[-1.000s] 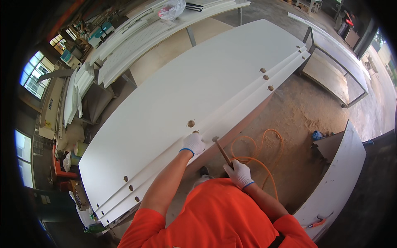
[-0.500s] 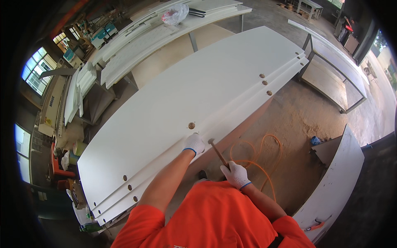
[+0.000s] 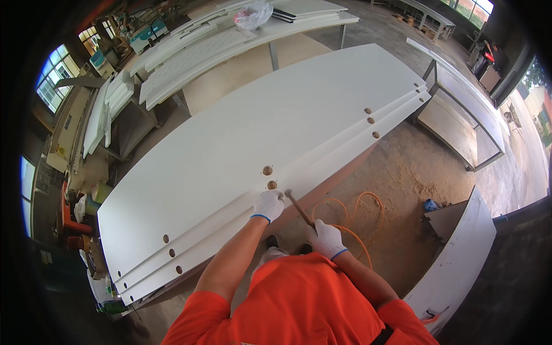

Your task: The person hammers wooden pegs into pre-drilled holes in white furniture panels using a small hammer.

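Note:
My left hand (image 3: 268, 205), in a white knitted glove, is closed against the stepped near edges of a stack of white panels (image 3: 224, 149). Whatever its fingers may hold is hidden. Just beyond them lies a round hole (image 3: 272, 184) in the second panel, and another hole (image 3: 267, 170) is in the top panel. My right hand (image 3: 326, 238), gloved too, grips the wooden handle of a hammer (image 3: 300, 210). The hammer's head is beside my left hand's fingers, over the lowest panel's edge. More round holes line the panels toward both ends.
An orange hose (image 3: 359, 233) coils on the dusty floor to the right. A metal-framed table (image 3: 454, 123) stands at the far right, and a white curved board (image 3: 460, 253) leans nearer. Behind the stack, a bench carries long white boards (image 3: 207, 60) and a plastic bag (image 3: 253, 15).
My left hand has drawn back toward the near edge, uncovering the second panel's hole. The hammer stays in my right hand, its head close to the left. The whole view has shifted slightly.

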The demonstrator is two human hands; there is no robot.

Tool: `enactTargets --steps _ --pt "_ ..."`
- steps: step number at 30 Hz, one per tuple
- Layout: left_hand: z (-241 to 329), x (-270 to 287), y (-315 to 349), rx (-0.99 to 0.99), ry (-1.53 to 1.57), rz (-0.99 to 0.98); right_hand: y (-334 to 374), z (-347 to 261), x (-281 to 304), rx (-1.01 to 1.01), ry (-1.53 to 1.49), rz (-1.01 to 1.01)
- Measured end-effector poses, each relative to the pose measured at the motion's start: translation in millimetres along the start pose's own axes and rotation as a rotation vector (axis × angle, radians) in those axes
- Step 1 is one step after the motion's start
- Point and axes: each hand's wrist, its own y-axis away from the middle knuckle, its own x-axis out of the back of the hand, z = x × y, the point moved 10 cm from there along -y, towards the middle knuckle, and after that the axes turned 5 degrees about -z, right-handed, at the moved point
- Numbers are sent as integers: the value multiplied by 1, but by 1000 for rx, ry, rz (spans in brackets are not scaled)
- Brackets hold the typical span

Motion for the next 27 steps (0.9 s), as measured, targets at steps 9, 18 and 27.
enactTargets --steps 9,18,27 --pt "4 4 0 1 -5 -38 -7 -4 -13 15 37 -10" --pt "5 7 0 18 -15 -52 -6 -7 -15 -18 -3 -55" --pt "5 5 -1 7 -46 -50 -3 -5 -16 -37 -47 -68"
